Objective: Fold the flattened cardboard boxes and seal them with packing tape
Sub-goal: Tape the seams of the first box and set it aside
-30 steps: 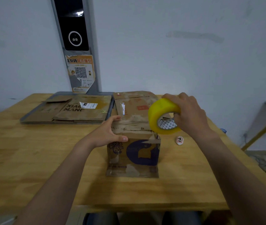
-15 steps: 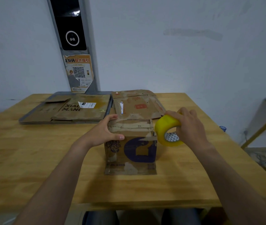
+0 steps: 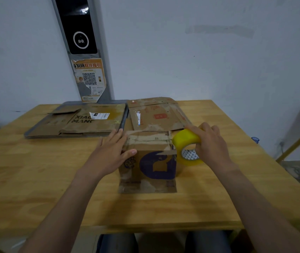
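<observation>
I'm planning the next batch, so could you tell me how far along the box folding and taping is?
Done: one box stands folded with its top flaps closed. In hand: the left hand steadies it while the right hand holds the tape roll at its upper right edge; fresh tape unclear. Left: the large flattened box and the small flattened box behind.

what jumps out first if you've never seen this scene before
The bright yellow tape roll stands out, gripped by the right hand against the upper right edge of the cardboard box in the middle of the table. The left hand presses flat on the box's left side. Flattened boxes lie behind it, at the far edge.
</observation>
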{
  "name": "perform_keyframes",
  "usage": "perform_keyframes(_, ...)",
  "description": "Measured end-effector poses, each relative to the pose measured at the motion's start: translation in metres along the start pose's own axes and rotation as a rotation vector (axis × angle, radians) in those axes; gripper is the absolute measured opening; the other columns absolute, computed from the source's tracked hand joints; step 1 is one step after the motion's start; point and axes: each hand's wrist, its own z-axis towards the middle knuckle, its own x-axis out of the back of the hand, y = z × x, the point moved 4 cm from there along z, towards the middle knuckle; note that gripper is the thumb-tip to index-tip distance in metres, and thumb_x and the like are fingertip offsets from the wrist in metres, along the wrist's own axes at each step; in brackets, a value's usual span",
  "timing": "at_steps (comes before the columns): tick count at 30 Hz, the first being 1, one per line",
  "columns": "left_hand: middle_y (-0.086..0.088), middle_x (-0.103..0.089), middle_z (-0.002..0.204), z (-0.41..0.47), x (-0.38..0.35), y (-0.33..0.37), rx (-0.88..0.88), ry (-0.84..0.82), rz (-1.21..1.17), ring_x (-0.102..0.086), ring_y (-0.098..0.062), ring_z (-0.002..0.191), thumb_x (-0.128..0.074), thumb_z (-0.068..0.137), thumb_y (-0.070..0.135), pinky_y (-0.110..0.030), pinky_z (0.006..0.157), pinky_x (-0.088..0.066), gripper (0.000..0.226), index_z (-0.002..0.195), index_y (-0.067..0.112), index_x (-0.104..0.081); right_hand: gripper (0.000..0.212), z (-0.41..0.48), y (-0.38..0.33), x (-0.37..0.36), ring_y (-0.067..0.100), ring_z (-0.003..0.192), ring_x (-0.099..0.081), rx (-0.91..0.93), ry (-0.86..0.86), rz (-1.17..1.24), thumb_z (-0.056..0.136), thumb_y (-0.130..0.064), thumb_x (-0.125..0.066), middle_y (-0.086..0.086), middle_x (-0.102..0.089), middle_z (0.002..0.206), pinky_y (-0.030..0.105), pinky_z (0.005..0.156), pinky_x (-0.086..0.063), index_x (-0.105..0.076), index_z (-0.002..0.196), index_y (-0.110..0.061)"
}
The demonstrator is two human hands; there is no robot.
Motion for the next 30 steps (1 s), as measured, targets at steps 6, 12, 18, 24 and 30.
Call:
perform_keyframes(6, 0.001, -0.006, 0.171, 0.001, 0.002, 0.029, -0.037, 0.018, 0.083, 0.005, -0.013, 0.157, -0.002, 0.08, 0.083, -0.053, 0.126, 0.0, 0.104, 0.161, 0.02, -0.021, 0.08, 0.001, -0.008, 0.001, 0.032, 0.102, -0.045, 0.017, -0.003, -0.014, 0.08, 0.008, -0.061, 0.005, -0.052, 0.115, 0.042, 0.063, -0.049, -0.051, 0.144, -0.04)
perform_keyframes(12, -0.006, -0.022, 0.168, 0.013, -0.001, 0.064, -0.098, 0.053, 0.132, -0.014, -0.019, 0.156, 0.004, 0.076, 0.085, -0.049, 0.125, -0.011, 0.113, 0.157, 0.014, -0.032, 0.08, 0.001, -0.011, 0.003, 0.032, 0.101, -0.044, 0.026, -0.006, -0.031, 0.081, 0.008, -0.058, 0.004, -0.051, 0.115, 0.045, 0.067, -0.05, -0.05, 0.144, -0.041)
perform_keyframes(18, -0.005, -0.022, 0.168, 0.027, -0.019, 0.113, -0.197, 0.089, 0.083, -0.016, -0.022, 0.155, -0.01, 0.09, 0.08, -0.05, 0.123, -0.02, 0.096, 0.158, 0.015, -0.029, 0.074, -0.002, -0.007, 0.0, 0.032, 0.105, -0.046, 0.029, -0.046, -0.015, 0.084, 0.002, -0.062, 0.004, -0.051, 0.118, 0.043, 0.066, -0.049, -0.048, 0.144, -0.04)
perform_keyframes(24, 0.004, -0.042, 0.158, 0.029, -0.022, 0.113, -0.159, 0.252, 0.044, -0.038, -0.018, 0.145, -0.033, 0.096, 0.073, -0.042, 0.115, -0.033, 0.076, 0.15, 0.021, -0.049, 0.077, -0.009, 0.007, 0.002, 0.027, 0.122, -0.042, 0.016, -0.151, 0.198, 0.09, -0.012, -0.068, -0.005, -0.047, 0.136, 0.04, 0.079, -0.051, -0.035, 0.152, -0.044)
perform_keyframes(30, 0.02, -0.044, 0.133, 0.02, -0.013, 0.091, -0.216, 0.19, -0.108, -0.047, -0.011, 0.125, -0.037, 0.087, 0.066, -0.057, 0.122, -0.009, 0.071, 0.145, 0.03, -0.056, 0.11, -0.023, 0.002, 0.017, 0.025, 0.125, -0.054, 0.027, -0.344, 0.352, 0.078, -0.046, -0.085, -0.001, -0.051, 0.145, 0.046, 0.084, -0.055, -0.003, 0.151, -0.06)
